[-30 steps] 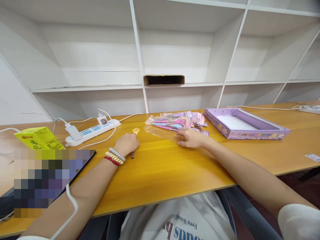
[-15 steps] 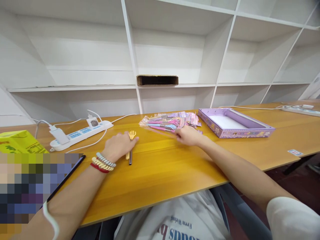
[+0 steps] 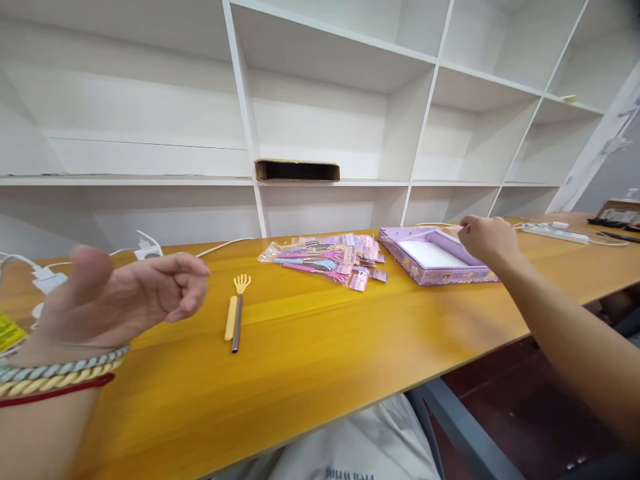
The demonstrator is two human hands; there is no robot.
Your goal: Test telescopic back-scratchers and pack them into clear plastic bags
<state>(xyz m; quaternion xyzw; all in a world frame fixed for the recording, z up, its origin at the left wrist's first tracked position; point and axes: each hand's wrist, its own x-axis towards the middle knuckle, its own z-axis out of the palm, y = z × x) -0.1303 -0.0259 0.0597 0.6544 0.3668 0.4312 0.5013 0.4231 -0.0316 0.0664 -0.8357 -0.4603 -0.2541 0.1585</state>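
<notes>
My left hand (image 3: 133,297) is raised above the wooden table (image 3: 320,360) close to the camera, fingers loosely curled and apart, holding nothing; it is slightly blurred. A small yellow hand-shaped scratcher (image 3: 237,310) with a metal rod lies on the table just right of it. My right hand (image 3: 487,240) reaches to the far edge of the shallow purple box (image 3: 430,257), fingers pinched together at its rim; what they grip is too small to make out. A pile of pink and blue packaged items (image 3: 325,259) lies between the scratcher and the box.
White open shelving (image 3: 320,120) backs the table, with a dark cardboard slot (image 3: 297,171) on one shelf. A white power strip and cables (image 3: 47,279) sit at the far left. Another power strip (image 3: 555,233) lies at the far right. A chair edge (image 3: 450,420) shows below the table.
My left hand let go of the yellow scratcher and lifted toward the camera. My right hand left the packaged pile and moved right to the purple box. The view turned right.
</notes>
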